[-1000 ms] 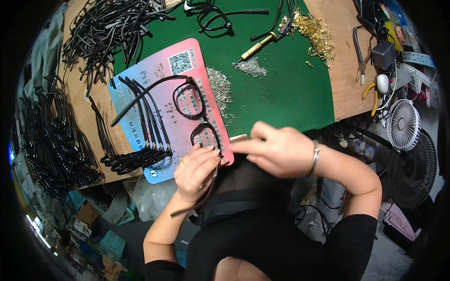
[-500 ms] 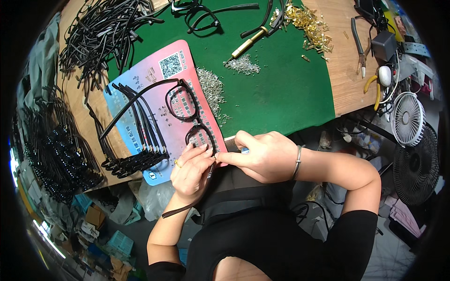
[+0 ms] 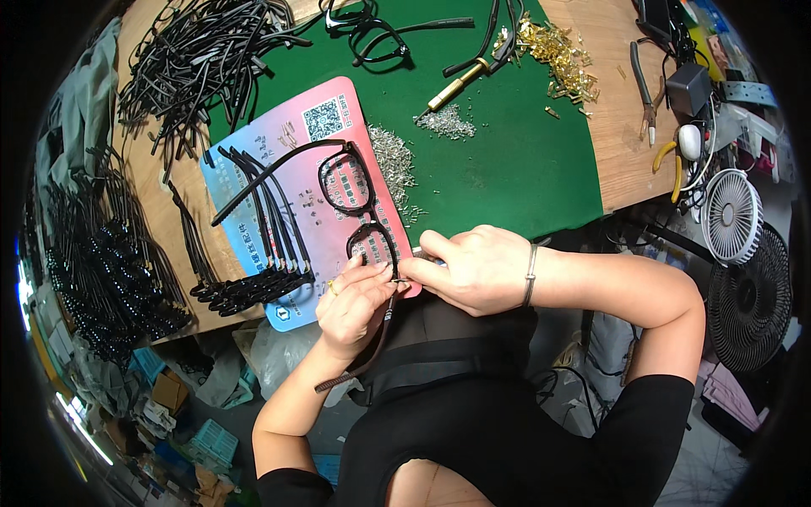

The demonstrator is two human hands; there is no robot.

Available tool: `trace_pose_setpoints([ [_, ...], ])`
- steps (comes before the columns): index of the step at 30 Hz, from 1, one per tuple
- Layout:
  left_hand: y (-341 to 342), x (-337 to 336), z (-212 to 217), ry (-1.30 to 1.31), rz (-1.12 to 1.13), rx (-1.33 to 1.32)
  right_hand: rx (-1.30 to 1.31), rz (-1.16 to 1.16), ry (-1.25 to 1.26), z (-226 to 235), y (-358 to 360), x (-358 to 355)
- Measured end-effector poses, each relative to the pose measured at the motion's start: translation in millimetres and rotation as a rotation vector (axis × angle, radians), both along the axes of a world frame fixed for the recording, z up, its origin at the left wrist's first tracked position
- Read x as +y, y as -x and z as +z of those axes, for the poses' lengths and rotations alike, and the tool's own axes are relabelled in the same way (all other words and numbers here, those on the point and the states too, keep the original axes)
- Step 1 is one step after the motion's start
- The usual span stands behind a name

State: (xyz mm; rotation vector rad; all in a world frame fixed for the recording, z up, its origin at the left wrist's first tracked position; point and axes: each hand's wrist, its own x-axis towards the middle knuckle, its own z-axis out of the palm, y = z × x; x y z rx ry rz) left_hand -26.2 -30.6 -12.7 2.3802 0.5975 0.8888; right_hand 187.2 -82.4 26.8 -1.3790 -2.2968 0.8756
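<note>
My left hand (image 3: 351, 311) pinches a black eyeglass frame (image 3: 371, 213) near one hinge, over the near edge of a pink and blue printed mat (image 3: 317, 249). One temple stretches away to the left over the mat. The other, with a brown tip (image 3: 331, 384), hangs down past my left wrist. Against the same hinge are the fingertips of my right hand (image 3: 475, 272), its fingers curled closed. Whatever lies inside them is mostly hidden. Several small loose parts (image 3: 308, 198) lie on the mat, left of the glasses.
Silvery screw-like bits (image 3: 393, 165) lie beside the mat on a green cloth (image 3: 507, 169). Beyond are a brass-handled tool (image 3: 456, 84) and gold pieces (image 3: 557, 55). Folded glasses (image 3: 245, 291) and loose temples (image 3: 203, 63) occupy the left. Pliers (image 3: 646, 97) and a white fan (image 3: 733, 215) are right.
In the picture, the mat, glasses and left hand sit slightly farther right, apparently from a small head movement. Both hands stay at the hinge; my right fingers have shifted slightly.
</note>
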Motion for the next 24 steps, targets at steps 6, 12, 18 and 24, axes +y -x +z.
trace_pose_setpoints([
  [6,0.8,-0.7,-3.0,0.017,-0.002,-0.02,0.006,-0.002,-0.04,-3.9,0.7,0.4],
  [12,-4.1,0.9,11.1,0.125,0.063,0.029,-0.043,-0.097,-0.121,5.2,-0.7,-9.2],
  [18,2.0,17.5,98.0,0.687,0.096,-0.191,0.002,-0.167,0.069,9.0,-15.0,-2.8],
  [24,155.1,27.4,193.3,1.521,-0.006,-0.46,0.178,-0.249,0.117,6.5,-28.0,-6.3],
])
